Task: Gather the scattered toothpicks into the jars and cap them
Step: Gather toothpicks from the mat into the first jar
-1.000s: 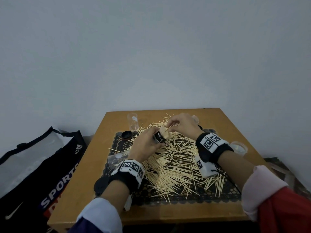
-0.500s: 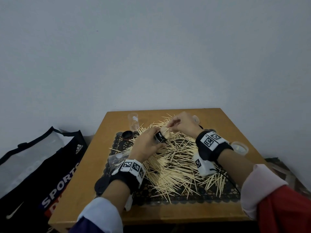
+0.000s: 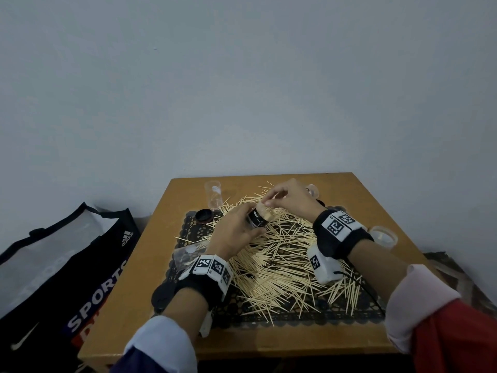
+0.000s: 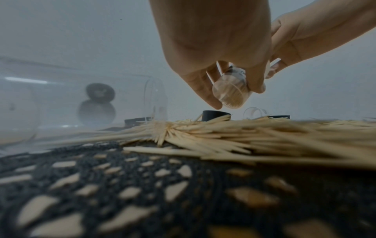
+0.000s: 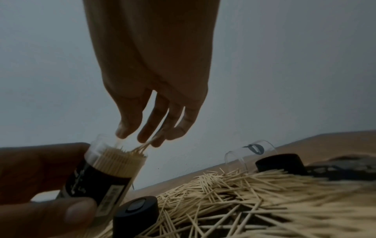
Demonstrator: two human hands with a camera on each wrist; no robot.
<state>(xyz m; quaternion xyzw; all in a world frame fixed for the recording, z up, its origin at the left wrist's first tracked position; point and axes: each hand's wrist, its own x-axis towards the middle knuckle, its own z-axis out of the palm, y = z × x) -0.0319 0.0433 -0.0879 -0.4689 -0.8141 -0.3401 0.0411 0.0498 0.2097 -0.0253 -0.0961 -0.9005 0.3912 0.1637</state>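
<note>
Where the head view took in the bag (image 3: pixel 67 270) beside the worktop (image 3: pixel 139 300), "SPORTS" and an adidas logo read clearly. Left wrist: left hand (image 4: pixel 215 48) curled round a clear jar (image 4: pixel 231 93). Right wrist: right hand (image 5: pixel 154 90) fingers (image 5: pixel 145 128) pinched toothpicks (image 5: pixel 142 147) at the packed, black-labelled jar's mouth; label unreadable.

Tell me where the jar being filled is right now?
The jar is in the left hand, tilted above the toothpick pile mid-table, under the right hand.
</note>
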